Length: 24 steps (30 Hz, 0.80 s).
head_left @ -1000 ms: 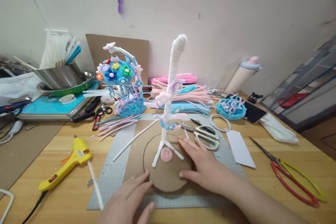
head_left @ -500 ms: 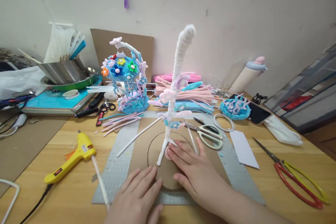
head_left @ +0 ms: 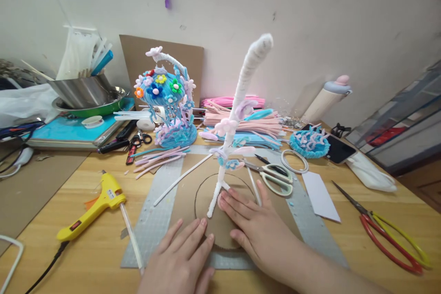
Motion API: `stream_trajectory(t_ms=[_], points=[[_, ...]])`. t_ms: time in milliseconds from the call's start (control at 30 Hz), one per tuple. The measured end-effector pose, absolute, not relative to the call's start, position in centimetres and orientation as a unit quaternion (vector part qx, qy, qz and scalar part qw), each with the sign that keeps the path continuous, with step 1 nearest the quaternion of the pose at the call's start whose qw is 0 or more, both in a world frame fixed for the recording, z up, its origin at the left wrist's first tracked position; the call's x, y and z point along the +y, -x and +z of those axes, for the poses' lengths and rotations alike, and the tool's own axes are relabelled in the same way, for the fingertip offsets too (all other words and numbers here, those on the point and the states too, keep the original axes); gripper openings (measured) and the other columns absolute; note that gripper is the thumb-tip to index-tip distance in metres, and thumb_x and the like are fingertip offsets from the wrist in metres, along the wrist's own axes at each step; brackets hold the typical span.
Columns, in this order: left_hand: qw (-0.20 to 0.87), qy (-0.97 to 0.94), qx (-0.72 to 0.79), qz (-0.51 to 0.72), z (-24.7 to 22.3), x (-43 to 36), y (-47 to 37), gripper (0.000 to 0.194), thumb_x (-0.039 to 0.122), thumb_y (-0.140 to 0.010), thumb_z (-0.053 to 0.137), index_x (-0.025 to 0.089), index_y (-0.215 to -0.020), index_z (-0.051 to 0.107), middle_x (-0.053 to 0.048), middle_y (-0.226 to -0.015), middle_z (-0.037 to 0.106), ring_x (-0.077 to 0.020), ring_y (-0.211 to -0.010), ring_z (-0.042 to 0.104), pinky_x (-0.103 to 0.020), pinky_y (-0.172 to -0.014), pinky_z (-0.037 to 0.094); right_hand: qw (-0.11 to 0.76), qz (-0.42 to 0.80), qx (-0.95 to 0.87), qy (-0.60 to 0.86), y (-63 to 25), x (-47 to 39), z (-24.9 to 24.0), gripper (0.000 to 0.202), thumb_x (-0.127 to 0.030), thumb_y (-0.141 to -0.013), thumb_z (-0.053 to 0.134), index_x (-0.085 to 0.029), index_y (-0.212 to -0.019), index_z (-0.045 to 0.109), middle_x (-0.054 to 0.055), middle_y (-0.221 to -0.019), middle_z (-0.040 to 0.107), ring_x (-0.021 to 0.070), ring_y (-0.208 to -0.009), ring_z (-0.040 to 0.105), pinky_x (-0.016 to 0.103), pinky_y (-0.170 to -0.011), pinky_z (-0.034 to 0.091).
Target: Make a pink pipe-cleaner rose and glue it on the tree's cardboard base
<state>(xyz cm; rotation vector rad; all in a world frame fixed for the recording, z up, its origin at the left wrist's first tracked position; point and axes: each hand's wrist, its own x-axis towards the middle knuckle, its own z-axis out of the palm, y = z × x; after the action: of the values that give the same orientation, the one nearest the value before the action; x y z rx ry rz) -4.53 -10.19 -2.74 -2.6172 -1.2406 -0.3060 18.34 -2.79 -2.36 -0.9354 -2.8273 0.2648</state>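
A white wrapped stem (head_left: 241, 87) with pink, lilac and blue fuzzy flowers stands tilted to the right on a cardboard sheet (head_left: 182, 188). Its forked feet rest inside a drawn circle. My right hand (head_left: 257, 220) lies flat with fingers stretched out, its fingertips over a foot of the stem and a small pink round piece (head_left: 220, 201), both partly covered. Flat on the cardboard's near edge, my left hand (head_left: 184, 252) has its fingers spread and holds nothing. Behind stands a finished-looking blue flowered lamp-like ornament (head_left: 161, 96).
A yellow glue gun (head_left: 96, 206) lies at left. Green-handled scissors (head_left: 277, 178), a white ring (head_left: 294, 161), a white card (head_left: 320, 197) and red-and-yellow scissors (head_left: 382, 229) lie at right. Pipe cleaners (head_left: 255, 121) are piled behind, near a blue fuzzy basket (head_left: 309, 141).
The top of the white stem has leaned further to the right. Both hands stay almost in place on the cardboard, and the view has shifted slightly.
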Motion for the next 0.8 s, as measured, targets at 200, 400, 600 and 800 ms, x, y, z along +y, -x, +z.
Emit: stream_trajectory(t_ms=[200, 400, 600, 800], points=[[0.099, 0.891, -0.429, -0.107, -2.5, -10.2, 4.5, 0.035, 0.03, -0.081, 0.058, 0.023, -0.115, 0.064, -0.006, -0.122, 0.066, -0.0228, -0.107, 0.065, -0.038, -0.088, 0.056, 0.071, 0.087, -0.942, 0.316, -18.3, -2.8, -2.6, 0.055, -0.02, -0.094, 0.04, -0.021, -0.147, 0.025, 0.004, -0.15, 0.032, 0.0182, -0.141, 0.025, 0.052, -0.107, -0.027], [0.055, 0.885, -0.447, -0.118, -2.1, -10.1, 4.3, 0.036, 0.027, -0.082, 0.059, 0.026, -0.117, 0.063, -0.004, -0.122, 0.066, -0.0215, -0.11, 0.063, -0.037, -0.096, 0.051, 0.085, 0.08, -0.944, 0.308, -18.3, -2.7, -2.4, 0.053, -0.018, -0.093, 0.041, -0.021, -0.146, 0.029, 0.005, -0.147, 0.038, 0.0197, -0.138, 0.033, 0.056, -0.112, -0.017], [0.067, 0.883, -0.457, -0.087, -1.8, -10.2, 4.0, 0.034, 0.027, -0.082, 0.057, 0.026, -0.116, 0.064, -0.003, -0.124, 0.064, -0.022, -0.109, 0.064, -0.039, -0.092, 0.054, 0.084, 0.104, -0.943, 0.305, -18.4, -2.5, -2.1, 0.05, -0.022, -0.096, 0.038, -0.022, -0.145, 0.031, 0.005, -0.147, 0.039, 0.0199, -0.138, 0.032, 0.056, -0.112, -0.014], [0.068, 0.88, -0.465, -0.066, -1.8, -10.5, 4.3, 0.04, 0.03, -0.083, 0.057, 0.028, -0.122, 0.06, -0.001, -0.132, 0.057, -0.0254, -0.117, 0.059, -0.045, -0.094, 0.052, 0.088, 0.128, -0.945, 0.287, -18.9, -2.0, -1.5, 0.05, -0.025, -0.097, 0.038, -0.025, -0.146, 0.029, 0.004, -0.148, 0.039, 0.019, -0.137, 0.034, 0.055, -0.114, -0.01]])
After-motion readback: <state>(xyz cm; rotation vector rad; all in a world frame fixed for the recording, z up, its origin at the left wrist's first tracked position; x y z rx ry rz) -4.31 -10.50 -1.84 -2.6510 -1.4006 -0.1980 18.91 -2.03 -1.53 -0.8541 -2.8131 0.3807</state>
